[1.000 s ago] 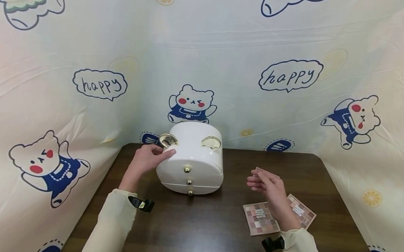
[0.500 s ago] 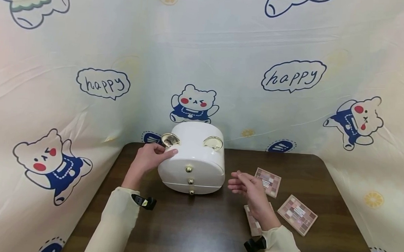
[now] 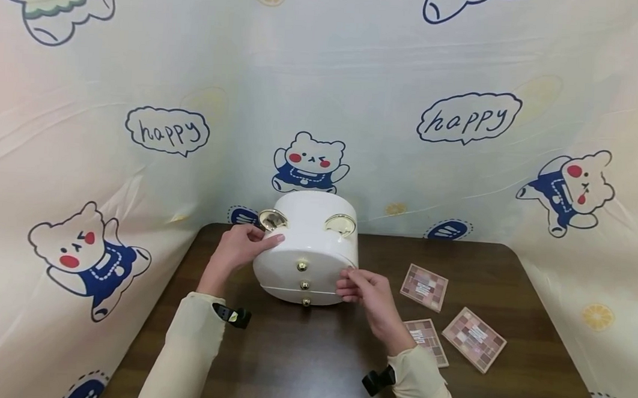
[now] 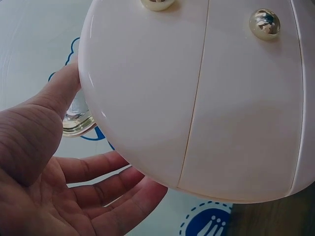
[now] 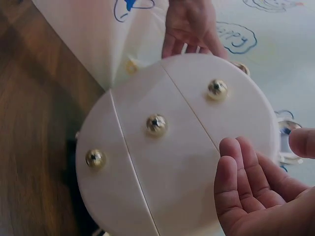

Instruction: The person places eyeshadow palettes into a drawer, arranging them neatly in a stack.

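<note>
A glossy white rounded drawer box (image 3: 318, 223) with gold knobs and two gold ear-like rings stands on the table. On its left side my left hand (image 3: 237, 249) holds it, the thumb on top and the fingers against the side; the left wrist view shows those fingers (image 4: 106, 189) bent along the curved edge. My right hand (image 3: 370, 295) is at the box's right front edge, fingers loosely bent and thumb apart, holding nothing. In the right wrist view its fingers (image 5: 246, 177) lie before the drawer front; whether they touch cannot be told. All drawers look closed.
Three eyeshadow palettes lie on the dark wooden table (image 3: 300, 354) to the right: one at the back (image 3: 424, 287), one at the far right (image 3: 474, 339), and one partly behind the right forearm (image 3: 427, 342). A printed cloth (image 3: 391, 58) hangs behind the table.
My right hand has moved left from above the palettes to the box's right front, uncovering the palettes. My left hand has stayed on the box. The head view has shifted slightly.
</note>
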`<state>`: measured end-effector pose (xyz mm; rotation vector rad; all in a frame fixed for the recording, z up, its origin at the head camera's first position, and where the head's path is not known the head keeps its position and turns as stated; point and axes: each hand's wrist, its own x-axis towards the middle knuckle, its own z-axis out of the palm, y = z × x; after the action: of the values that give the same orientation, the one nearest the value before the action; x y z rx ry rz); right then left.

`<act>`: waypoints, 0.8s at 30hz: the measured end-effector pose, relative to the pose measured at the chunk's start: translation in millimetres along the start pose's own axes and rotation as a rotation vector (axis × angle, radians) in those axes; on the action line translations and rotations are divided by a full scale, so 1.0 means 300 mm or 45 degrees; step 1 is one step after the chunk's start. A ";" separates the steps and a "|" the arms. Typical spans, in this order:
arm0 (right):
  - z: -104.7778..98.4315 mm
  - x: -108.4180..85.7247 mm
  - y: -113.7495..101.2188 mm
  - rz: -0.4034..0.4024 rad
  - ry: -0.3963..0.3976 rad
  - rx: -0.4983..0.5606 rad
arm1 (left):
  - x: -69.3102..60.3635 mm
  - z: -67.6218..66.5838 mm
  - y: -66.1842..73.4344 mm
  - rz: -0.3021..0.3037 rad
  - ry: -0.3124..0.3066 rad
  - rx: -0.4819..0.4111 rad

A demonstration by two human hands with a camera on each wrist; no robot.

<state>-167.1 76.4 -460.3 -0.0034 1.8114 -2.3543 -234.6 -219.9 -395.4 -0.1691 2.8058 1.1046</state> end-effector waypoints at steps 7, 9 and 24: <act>0.087 0.020 0.014 0.041 -0.078 -0.012 | 0.003 -0.001 0.005 0.002 -0.007 0.007; 0.113 0.027 0.018 0.051 -0.081 0.001 | 0.003 -0.002 0.007 -0.002 -0.009 0.004; 0.265 0.060 0.047 0.140 -0.081 0.040 | 0.004 -0.011 0.008 -0.038 -0.028 -0.022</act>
<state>-174.6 -5.9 -454.9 0.0248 1.7004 -2.2802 -236.3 -220.5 -391.5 -0.1988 2.7655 1.1174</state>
